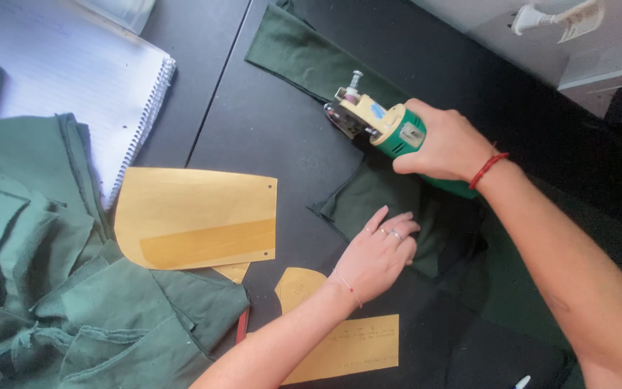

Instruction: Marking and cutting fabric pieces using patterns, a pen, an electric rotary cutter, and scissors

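Right hand (449, 144) clamped on electric fabric cutter (377, 124); left hand (377, 253), fingers together, flat on green fabric (376, 198) just below cutter. Cut partway; uncut strip beyond cutter

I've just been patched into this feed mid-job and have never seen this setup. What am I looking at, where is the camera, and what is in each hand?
There is one picture, taken by a camera worn on the person's head, looking down at their own two bare hands over a black table. The right hand grips a green and cream handheld electric fabric cutter. The left hand lies flat, pressing down a dark green fabric piece beside the cutter. Also on the table: yellow-brown paper patterns, a heap of green fabric pieces on the left, and a spiral notebook at top left. A white plug lies at top right.
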